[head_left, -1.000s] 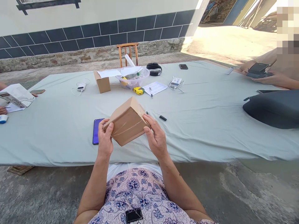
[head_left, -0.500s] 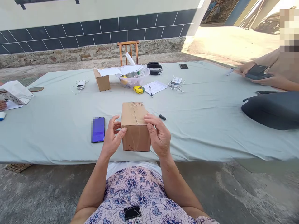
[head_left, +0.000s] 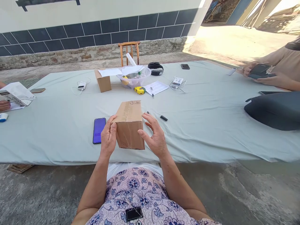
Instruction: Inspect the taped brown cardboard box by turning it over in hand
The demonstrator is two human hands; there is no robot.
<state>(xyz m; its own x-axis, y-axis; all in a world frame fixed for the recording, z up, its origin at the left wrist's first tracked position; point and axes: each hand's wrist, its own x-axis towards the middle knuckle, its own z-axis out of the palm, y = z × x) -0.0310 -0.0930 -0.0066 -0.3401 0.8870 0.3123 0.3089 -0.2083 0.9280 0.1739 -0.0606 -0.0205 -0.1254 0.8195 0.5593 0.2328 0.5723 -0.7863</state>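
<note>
A brown cardboard box (head_left: 130, 135), its top seam taped, is in front of me at the near side of the table, turned slightly. My left hand (head_left: 109, 137) grips its left side, thumb at the near top corner and fingers along the side face. At the right of the box, my right hand (head_left: 155, 135) is open with thumb and fingers apart; the thumb tip is at the near right edge, and I cannot tell whether it presses. A black marker cap (head_left: 163, 118) lies right of the box, and a dark pen tip shows behind my right fingers.
A phone (head_left: 99, 130) lies left of my left hand. Farther back are a small carton (head_left: 104, 83), a plastic basin (head_left: 138, 82), a yellow tape measure (head_left: 139, 90), paper (head_left: 159, 88) and a power bank (head_left: 177, 82). A black case (head_left: 274, 111) and another person's hands are at right.
The box has shifted left and turned a little. My left hand has closed around its left side, while my right fingers have come off its top and spread.
</note>
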